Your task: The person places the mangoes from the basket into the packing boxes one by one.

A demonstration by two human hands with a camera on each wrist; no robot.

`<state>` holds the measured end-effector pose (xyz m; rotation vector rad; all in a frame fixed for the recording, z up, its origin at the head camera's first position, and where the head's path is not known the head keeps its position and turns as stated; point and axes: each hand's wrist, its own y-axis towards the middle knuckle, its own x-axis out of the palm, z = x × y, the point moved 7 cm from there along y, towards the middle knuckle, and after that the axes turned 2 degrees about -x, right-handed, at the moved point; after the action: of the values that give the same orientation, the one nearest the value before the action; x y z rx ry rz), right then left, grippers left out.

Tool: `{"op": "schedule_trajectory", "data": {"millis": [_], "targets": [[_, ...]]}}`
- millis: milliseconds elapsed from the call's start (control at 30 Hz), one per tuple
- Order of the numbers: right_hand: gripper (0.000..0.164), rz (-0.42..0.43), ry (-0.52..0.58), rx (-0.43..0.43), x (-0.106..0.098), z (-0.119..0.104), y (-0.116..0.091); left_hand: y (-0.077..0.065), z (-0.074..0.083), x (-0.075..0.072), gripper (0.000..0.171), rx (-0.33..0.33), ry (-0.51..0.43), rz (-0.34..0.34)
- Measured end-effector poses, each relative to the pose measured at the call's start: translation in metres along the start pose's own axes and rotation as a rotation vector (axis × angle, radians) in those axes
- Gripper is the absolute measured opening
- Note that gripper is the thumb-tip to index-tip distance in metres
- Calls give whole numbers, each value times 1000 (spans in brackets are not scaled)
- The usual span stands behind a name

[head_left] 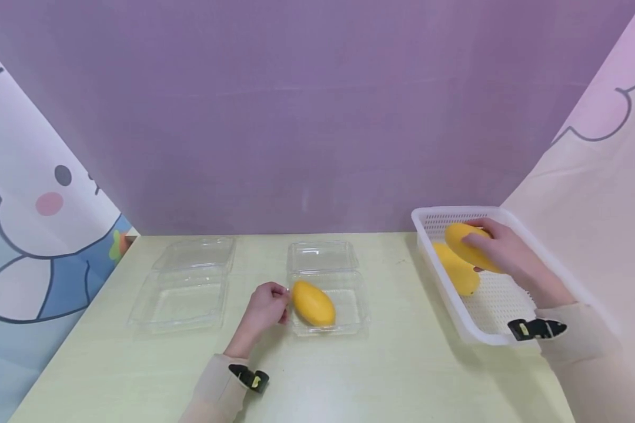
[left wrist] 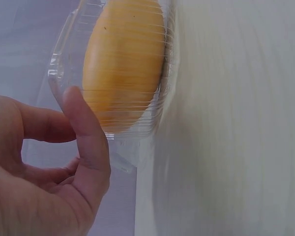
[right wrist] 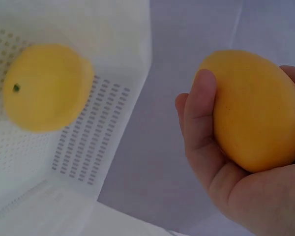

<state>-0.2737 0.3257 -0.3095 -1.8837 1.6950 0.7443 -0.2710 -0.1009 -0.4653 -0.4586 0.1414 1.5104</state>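
Note:
My right hand (head_left: 500,247) grips a yellow mango (right wrist: 258,110) above the white basket (head_left: 457,314), fingers wrapped round its sides. Below it, another mango (head_left: 457,270) lies in the basket, its dark stem end showing in the right wrist view. At the table's middle, my left hand (head_left: 268,305) pinches the left edge of an open clear plastic box (head_left: 349,311) between thumb and forefinger. Inside that box, toward its left side, lies a mango (head_left: 313,302), seen through the ribbed wall in the left wrist view.
A second clear plastic box (head_left: 182,299) stands open on the left, its lid (head_left: 196,254) folded back. Behind the pale table (head_left: 317,376) rises a purple backdrop (head_left: 317,117). Cartoon-printed sheets (head_left: 37,176) hang along the sides, and the basket stands near the right one.

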Motion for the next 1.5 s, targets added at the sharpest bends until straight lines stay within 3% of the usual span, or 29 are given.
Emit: {"op": "schedule_trajectory", "data": {"millis": [800,1500], "targets": [[46,58,174,-119,38,-47,-19,-2,-1,-1,16,1,11,-3],[46,54,262,-134,85,-68,-24,-5,0,-3,16,17,9,-8]]}}
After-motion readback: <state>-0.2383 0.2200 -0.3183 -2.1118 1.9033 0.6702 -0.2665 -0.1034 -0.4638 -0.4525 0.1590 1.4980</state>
